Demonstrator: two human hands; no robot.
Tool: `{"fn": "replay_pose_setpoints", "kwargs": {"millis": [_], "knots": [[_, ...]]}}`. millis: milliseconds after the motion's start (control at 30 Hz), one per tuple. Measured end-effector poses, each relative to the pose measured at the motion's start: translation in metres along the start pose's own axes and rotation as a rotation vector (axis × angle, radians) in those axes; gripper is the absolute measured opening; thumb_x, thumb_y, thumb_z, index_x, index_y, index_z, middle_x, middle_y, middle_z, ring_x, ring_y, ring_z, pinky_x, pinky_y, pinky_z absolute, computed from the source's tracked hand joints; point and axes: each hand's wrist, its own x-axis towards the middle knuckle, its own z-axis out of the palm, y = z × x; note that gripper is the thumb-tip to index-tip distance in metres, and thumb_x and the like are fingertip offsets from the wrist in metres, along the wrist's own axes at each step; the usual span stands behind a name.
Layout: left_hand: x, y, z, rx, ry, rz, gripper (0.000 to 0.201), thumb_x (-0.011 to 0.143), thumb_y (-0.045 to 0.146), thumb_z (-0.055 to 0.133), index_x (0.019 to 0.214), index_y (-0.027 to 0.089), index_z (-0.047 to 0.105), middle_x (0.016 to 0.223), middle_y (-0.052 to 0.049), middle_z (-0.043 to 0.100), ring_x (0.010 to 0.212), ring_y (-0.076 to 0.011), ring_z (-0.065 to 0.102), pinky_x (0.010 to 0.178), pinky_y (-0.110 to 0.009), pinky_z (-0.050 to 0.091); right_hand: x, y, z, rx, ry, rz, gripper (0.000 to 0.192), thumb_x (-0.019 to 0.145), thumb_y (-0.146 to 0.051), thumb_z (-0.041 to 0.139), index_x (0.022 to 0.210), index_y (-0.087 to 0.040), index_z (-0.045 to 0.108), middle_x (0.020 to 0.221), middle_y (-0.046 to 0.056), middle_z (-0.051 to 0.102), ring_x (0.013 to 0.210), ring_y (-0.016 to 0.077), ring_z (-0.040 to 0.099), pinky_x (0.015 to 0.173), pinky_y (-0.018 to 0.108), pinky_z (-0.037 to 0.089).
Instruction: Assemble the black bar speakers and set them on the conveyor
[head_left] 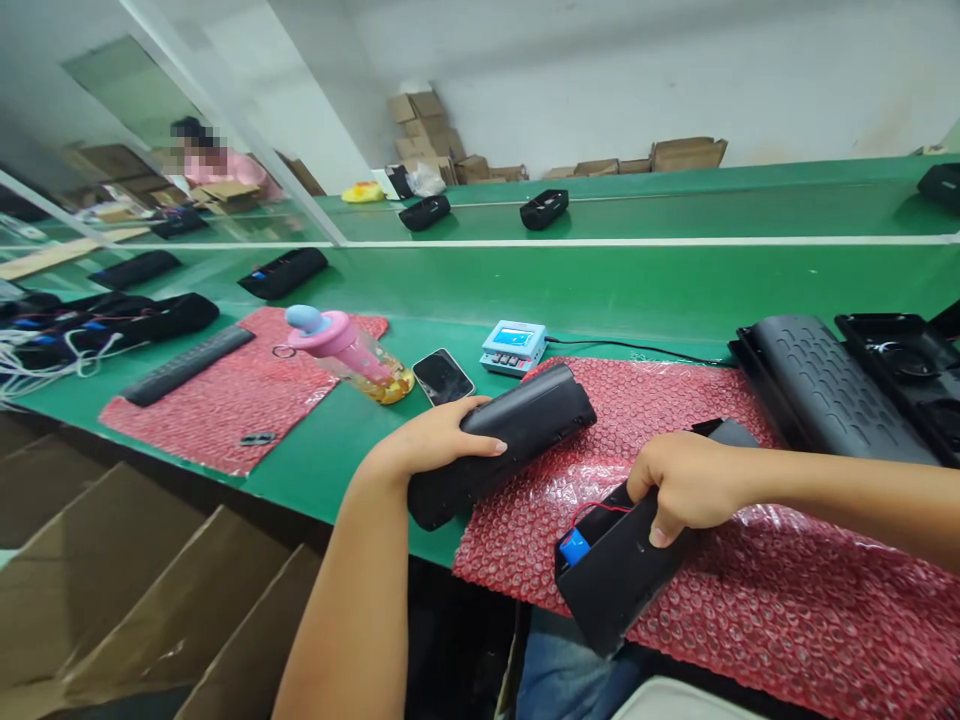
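Observation:
My left hand (439, 440) is closed around a long black speaker housing (536, 420), its thumb lying along the top. That housing is tilted over the near edge of the red bubble wrap (517, 545). To its right, my right hand (690, 480) grips a second black speaker housing (622, 580) by its upper rim. This one has an opening on its side, where a blue battery (575, 546) and a thin red wire show. The far end of the second housing is partly hidden behind my right hand.
A small light-blue device (514, 347) with a screen and a black cable, a phone (444, 378) and a pink-lidded bottle (352, 355) stand beyond my left hand. Black speaker shells (840, 380) lie at right. Tangled white cables (45, 360) are at far left. A person (217, 165) sits behind the partition.

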Motion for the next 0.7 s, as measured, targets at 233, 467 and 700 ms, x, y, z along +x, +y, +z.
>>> {"fn": "replay_pose_setpoints", "kwargs": {"millis": [233, 467, 700], "knots": [[-0.001, 0.001, 0.0, -0.021, 0.007, 0.005, 0.075, 0.066, 0.054, 0.063, 0.132, 0.024, 0.045, 0.133, -0.004, 0.055, 0.118, -0.0269, 0.054, 0.097, -0.031, 0.043, 0.001, 0.01, 0.008, 0.049, 0.053, -0.077, 0.023, 0.063, -0.029, 0.073, 0.056, -0.017, 0.055, 0.053, -0.007, 0.042, 0.055, 0.0095, 0.04, 0.051, 0.024, 0.023], [-0.001, 0.001, 0.0, -0.002, 0.009, 0.004, 0.078, 0.065, 0.055, 0.062, 0.134, 0.023, 0.044, 0.135, -0.005, 0.054, 0.117, -0.0267, 0.054, 0.098, -0.031, 0.041, 0.0, 0.019, 0.008, 0.135, 0.042, -0.19, 0.01, 0.066, -0.021, 0.069, 0.063, -0.017, 0.061, 0.06, -0.005, 0.049, 0.062, 0.0111, 0.047, 0.057, 0.022, 0.029], [-0.002, 0.002, 0.0, -0.004, 0.006, -0.022, 0.084, 0.063, 0.057, 0.063, 0.136, 0.02, 0.042, 0.134, -0.008, 0.054, 0.116, -0.0281, 0.055, 0.097, -0.033, 0.042, 0.003, 0.016, 0.004, 0.146, -0.003, -0.123, 0.006, 0.064, -0.021, 0.069, 0.067, -0.017, 0.066, 0.059, -0.005, 0.05, 0.061, 0.0117, 0.048, 0.054, 0.022, 0.029]]}}
